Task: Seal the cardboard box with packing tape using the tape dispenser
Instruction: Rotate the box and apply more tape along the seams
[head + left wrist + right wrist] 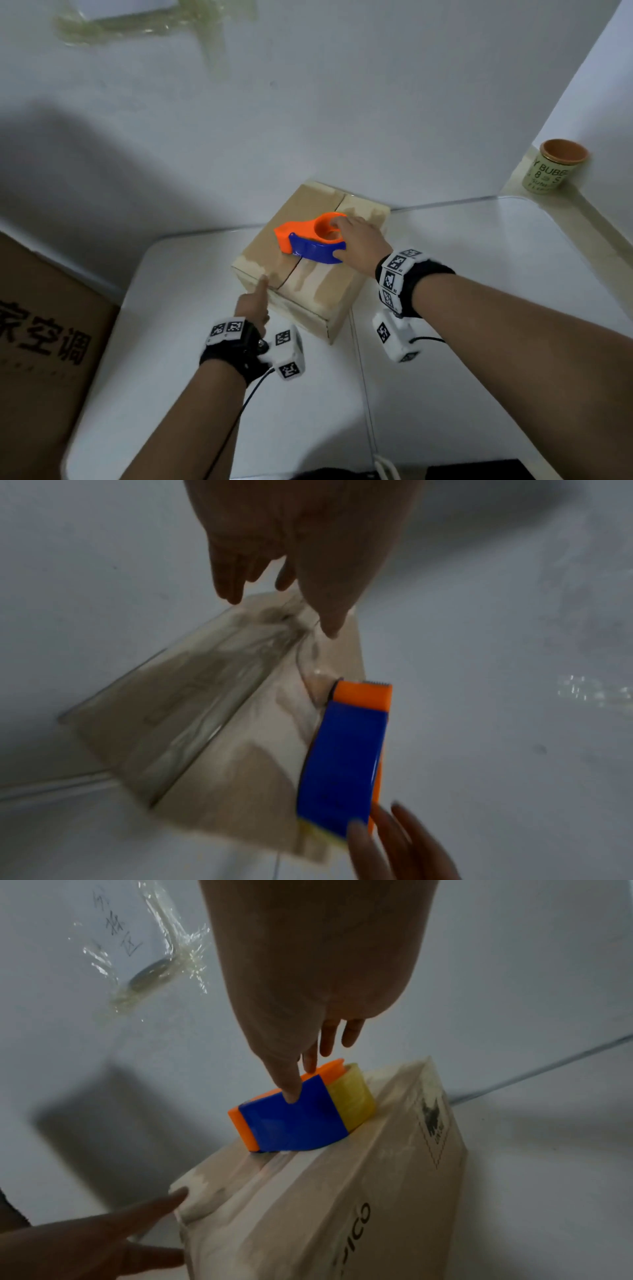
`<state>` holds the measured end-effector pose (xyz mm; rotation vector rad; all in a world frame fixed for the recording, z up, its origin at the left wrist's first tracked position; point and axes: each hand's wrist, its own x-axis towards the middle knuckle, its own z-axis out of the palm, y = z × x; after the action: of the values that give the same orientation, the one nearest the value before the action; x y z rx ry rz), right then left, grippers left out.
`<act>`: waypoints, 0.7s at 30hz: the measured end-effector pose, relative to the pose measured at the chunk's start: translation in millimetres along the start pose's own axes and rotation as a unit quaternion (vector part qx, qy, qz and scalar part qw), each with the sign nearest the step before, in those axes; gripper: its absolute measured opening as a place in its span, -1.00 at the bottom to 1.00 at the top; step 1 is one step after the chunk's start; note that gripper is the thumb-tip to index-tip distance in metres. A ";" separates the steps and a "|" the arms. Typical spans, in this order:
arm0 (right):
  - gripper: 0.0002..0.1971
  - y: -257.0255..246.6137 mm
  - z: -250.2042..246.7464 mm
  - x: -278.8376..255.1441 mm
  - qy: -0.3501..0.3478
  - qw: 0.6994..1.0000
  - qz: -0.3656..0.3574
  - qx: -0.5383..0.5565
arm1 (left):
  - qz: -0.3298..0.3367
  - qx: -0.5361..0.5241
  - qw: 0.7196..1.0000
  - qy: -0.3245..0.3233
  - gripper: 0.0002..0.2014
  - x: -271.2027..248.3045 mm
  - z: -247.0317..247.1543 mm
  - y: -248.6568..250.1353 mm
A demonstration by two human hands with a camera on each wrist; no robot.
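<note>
A small cardboard box (318, 284) (219, 737) (359, 1191) stands on the white table, flaps closed, with old tape marks along its centre seam. An orange and blue tape dispenser (310, 241) (346, 758) (294, 1115) with a yellowish tape roll (352, 1096) rests on the box top over the seam. My right hand (359, 245) (291, 1085) grips the dispenser, thumb on the blue cover and fingers in the orange ring. My left hand (255, 305) (329, 610) presses a straight finger onto the near corner of the box top, beside the seam.
A large brown carton (44, 335) with black printed characters stands at the left of the white table (479, 274). A paper cup (551, 164) sits on a ledge at the right. Clear tape (154, 24) is stuck on the wall above. A cable runs under the left wrist.
</note>
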<state>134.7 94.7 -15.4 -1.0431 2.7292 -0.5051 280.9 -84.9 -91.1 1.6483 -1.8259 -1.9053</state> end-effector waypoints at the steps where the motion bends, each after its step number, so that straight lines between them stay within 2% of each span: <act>1: -0.47 -2.7 1.7 2.5 -0.022 1.000 0.003 -0.019 | -0.010 -0.016 0.999 -0.030 -0.60 -5.5 11.1 -2.6; 3: -0.56 -4.9 6.5 4.6 -0.047 0.997 0.003 -0.060 | -0.013 -0.059 0.996 -0.066 -0.49 -11.1 29.6 -5.6; 6: -0.62 -7.6 13.2 2.5 -0.052 0.992 0.005 -0.113 | -0.013 -0.121 0.989 -0.083 -0.60 -10.0 34.4 -1.5; 8: -0.66 -10.0 15.6 0.8 -0.058 0.988 0.015 -0.141 | -0.017 -0.116 0.988 -0.101 -0.65 -7.8 28.8 1.5; 12: -0.71 0.0 12.4 -3.3 -0.068 0.995 0.013 -0.069 | -0.022 -0.057 0.987 -0.149 -0.61 1.5 8.5 10.3; 15: -0.72 15.6 5.4 -10.1 -0.005 0.999 0.040 -0.014 | 0.014 -0.008 0.985 -0.174 -0.61 20.3 -8.5 23.5; 17: -0.77 22.5 0.9 -14.4 0.068 0.993 0.084 0.039 | 0.104 0.032 0.987 -0.116 -0.58 39.3 -13.3 32.5; 19: -0.77 29.4 -1.6 -16.8 0.120 0.977 0.136 0.112 | 0.172 0.091 0.981 -0.002 -0.50 52.2 -9.3 39.5; 21: -0.71 37.4 -3.1 -17.7 0.145 0.957 0.183 0.172 | 0.219 0.165 0.957 0.091 -0.44 51.3 0.5 45.6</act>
<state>124.0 133.4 -25.7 -0.3899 2.8290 -1.0856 230.6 -131.5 -90.1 1.2802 -2.2784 -1.2832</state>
